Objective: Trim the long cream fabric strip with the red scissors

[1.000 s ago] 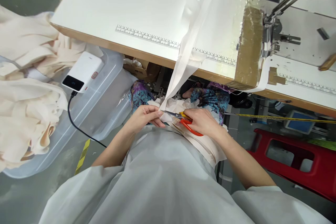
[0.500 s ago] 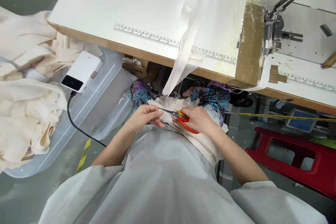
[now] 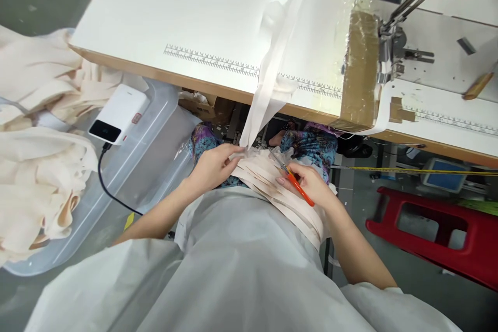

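Your left hand (image 3: 212, 166) pinches the lower end of the long white fabric strip (image 3: 264, 96) that hangs off the white sewing table's wooden front edge (image 3: 155, 70) into your lap. Your right hand (image 3: 309, 184) is closed around the orange-handled scissors (image 3: 293, 181), blades aimed up-left over the stack of cream fabric bands (image 3: 268, 181) on your lap. Keep the strip taut and cut near the pinch, blade tips away from your fingers. Table edge sits close above; clear plastic bin (image 3: 155, 129) crowds your left, red plastic stool (image 3: 439, 233) your right. Free room is mostly toward your body.
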`<action>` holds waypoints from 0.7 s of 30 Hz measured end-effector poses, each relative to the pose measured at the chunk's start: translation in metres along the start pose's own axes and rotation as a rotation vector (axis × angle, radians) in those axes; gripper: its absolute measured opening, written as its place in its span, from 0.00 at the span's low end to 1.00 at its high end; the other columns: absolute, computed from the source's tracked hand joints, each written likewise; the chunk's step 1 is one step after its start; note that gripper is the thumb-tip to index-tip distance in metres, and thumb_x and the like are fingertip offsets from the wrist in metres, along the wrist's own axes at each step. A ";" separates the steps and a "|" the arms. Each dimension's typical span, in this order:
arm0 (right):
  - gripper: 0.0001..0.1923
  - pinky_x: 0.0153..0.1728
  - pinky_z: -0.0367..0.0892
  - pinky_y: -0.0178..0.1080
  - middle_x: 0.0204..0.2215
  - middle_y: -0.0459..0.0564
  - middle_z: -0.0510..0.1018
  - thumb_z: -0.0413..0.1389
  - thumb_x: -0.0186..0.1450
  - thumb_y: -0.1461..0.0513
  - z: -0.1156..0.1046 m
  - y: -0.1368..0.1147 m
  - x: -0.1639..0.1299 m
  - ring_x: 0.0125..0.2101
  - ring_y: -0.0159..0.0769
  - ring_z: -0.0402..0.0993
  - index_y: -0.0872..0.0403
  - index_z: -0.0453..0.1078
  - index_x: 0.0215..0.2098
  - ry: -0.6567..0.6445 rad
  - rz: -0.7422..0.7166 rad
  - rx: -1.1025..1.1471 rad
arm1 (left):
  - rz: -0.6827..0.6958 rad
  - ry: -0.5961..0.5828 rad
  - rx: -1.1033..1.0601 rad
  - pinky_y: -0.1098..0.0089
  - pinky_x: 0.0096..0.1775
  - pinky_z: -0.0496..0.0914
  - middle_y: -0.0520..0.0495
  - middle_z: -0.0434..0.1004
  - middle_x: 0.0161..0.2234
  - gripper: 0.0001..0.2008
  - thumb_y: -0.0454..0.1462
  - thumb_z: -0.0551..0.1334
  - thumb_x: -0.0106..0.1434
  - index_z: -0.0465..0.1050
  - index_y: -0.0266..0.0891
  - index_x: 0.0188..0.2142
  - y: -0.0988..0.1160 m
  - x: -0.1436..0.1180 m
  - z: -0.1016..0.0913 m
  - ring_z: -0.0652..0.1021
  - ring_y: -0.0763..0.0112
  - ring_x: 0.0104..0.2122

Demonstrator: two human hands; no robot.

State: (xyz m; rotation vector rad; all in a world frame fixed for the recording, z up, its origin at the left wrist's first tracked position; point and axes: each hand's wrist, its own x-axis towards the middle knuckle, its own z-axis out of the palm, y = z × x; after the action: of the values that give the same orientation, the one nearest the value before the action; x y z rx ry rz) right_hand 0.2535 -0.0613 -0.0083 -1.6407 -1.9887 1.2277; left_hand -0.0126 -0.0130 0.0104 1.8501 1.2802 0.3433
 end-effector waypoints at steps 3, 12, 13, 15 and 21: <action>0.25 0.25 0.52 0.34 0.20 0.41 0.59 0.54 0.62 0.44 0.001 -0.003 -0.004 0.23 0.30 0.55 0.51 0.51 0.23 0.020 0.011 0.040 | 0.344 -0.024 0.565 0.69 0.35 0.68 0.39 0.74 0.51 0.17 0.28 0.51 0.66 0.74 0.34 0.48 0.020 0.025 -0.007 0.78 0.63 0.42; 0.23 0.25 0.54 0.33 0.21 0.42 0.61 0.55 0.62 0.44 0.003 -0.005 -0.010 0.24 0.30 0.57 0.52 0.57 0.24 0.092 0.035 0.097 | 0.442 -0.244 1.227 0.64 0.27 0.59 0.30 0.72 0.40 0.15 0.23 0.49 0.64 0.75 0.23 0.39 0.061 0.081 -0.007 0.74 0.52 0.39; 0.24 0.25 0.53 0.33 0.21 0.42 0.60 0.55 0.62 0.44 0.003 -0.003 -0.011 0.24 0.30 0.56 0.52 0.56 0.23 0.094 0.036 0.105 | 0.421 -0.234 1.238 0.65 0.27 0.58 0.31 0.72 0.39 0.15 0.23 0.50 0.63 0.76 0.23 0.38 0.057 0.078 -0.008 0.74 0.52 0.39; 0.25 0.24 0.52 0.33 0.20 0.41 0.57 0.55 0.61 0.43 0.004 -0.001 -0.011 0.23 0.29 0.53 0.52 0.54 0.23 0.100 0.043 0.121 | 0.430 -0.211 1.234 0.66 0.26 0.57 0.31 0.71 0.39 0.15 0.23 0.50 0.63 0.76 0.24 0.38 0.047 0.069 -0.012 0.73 0.54 0.39; 0.25 0.24 0.54 0.33 0.20 0.41 0.58 0.55 0.60 0.42 0.005 -0.002 -0.006 0.23 0.30 0.54 0.52 0.56 0.23 0.109 0.055 0.178 | 0.738 -0.214 1.168 0.67 0.25 0.57 0.33 0.70 0.48 0.21 0.24 0.44 0.67 0.75 0.29 0.45 0.040 0.057 -0.015 0.73 0.63 0.35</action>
State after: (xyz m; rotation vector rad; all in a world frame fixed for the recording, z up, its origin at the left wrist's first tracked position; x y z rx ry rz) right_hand 0.2510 -0.0690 -0.0077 -1.6466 -1.7285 1.2660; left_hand 0.0292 0.0388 0.0371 3.2198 0.5678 -0.3291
